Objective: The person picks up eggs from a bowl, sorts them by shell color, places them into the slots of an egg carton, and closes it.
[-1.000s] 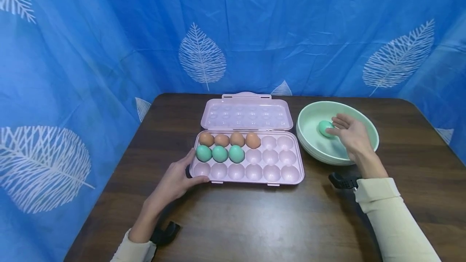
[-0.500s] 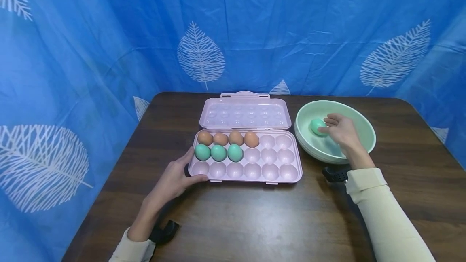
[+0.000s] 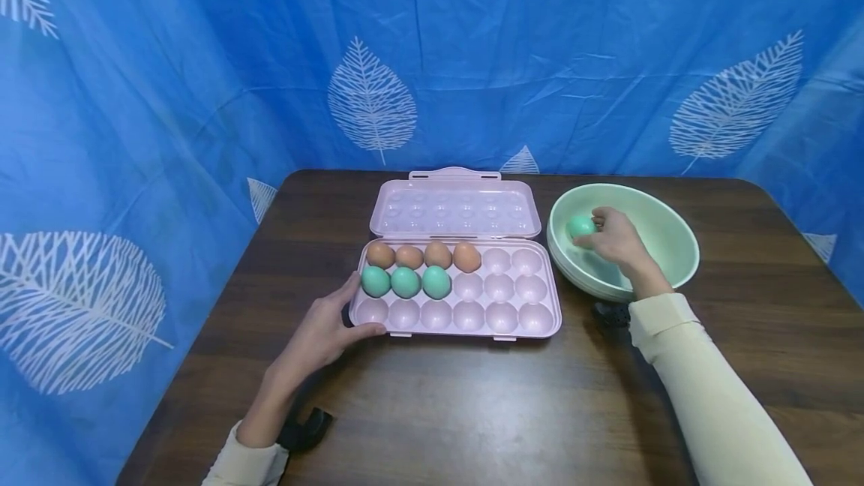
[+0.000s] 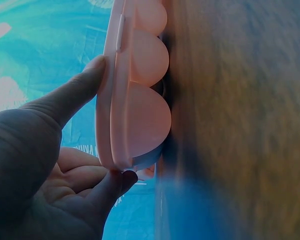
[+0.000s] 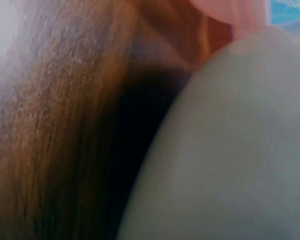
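My left hand [image 3: 325, 327] holds the left front corner of a pink egg tray [image 3: 486, 331], thumb along the front rim and fingers at the left end. In the left wrist view the thumb presses the rim of the egg tray [image 4: 121, 100], with the other fingers around the corner. Brown eggs [image 3: 437, 254] fill part of its back row, and green eggs [image 3: 406, 283] stand in the middle row. At the right, my right hand [image 3: 617, 240] is inside a pale green bowl [image 3: 664, 231], with thumb and fingers around the right side of a green egg [image 3: 580, 226].
The tray's lid [image 3: 455, 210] lies folded back behind it. Both stand on a dark wooden table [image 3: 445, 403], with a blue leaf-print cloth [image 3: 526, 58] hanging behind. In the right wrist view the bowl's outer wall [image 5: 240, 150] fills the right side.
My right hand has moved left within the bowl, and the green egg there has shifted left with it. Thumb and fingers now sit closer around that egg. The left hand stays on the tray.
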{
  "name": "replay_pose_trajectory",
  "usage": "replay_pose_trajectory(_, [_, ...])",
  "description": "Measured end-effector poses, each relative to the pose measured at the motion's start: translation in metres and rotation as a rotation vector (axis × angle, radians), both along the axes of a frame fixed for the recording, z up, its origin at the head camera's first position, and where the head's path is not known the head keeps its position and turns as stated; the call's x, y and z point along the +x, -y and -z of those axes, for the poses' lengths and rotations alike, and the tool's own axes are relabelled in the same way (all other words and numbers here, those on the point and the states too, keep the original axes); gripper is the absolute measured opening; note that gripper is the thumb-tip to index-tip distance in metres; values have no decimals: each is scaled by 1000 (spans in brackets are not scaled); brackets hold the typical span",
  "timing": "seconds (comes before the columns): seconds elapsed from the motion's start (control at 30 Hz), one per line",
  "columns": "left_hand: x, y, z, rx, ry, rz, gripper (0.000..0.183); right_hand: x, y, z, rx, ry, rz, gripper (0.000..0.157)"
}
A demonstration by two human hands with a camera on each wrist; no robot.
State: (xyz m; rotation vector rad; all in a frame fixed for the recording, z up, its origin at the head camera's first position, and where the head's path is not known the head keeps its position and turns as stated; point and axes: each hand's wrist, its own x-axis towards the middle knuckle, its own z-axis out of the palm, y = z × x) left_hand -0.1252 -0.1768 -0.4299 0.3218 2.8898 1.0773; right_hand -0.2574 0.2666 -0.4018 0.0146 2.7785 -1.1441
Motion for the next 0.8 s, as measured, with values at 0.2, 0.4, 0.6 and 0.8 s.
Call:
replay_pose_trajectory(0.2, [0,-1,-2,-8,7,-3,105,-5,3,5,155,-70,-23,57])
replay_pose_trajectory(0.4, [-1,-2,-3,-8,13,-4,106,-2,2,3,116,-52,-7,57])
replay_pose_trajectory(0.6, [0,-1,-2,-4,15,-9,105,0,4,3,49,-65,28,55])
replay_pose_trajectory(0.8, [0,-2,-2,-4,10,-9,106,4,4,2,-23,-92,59,56])
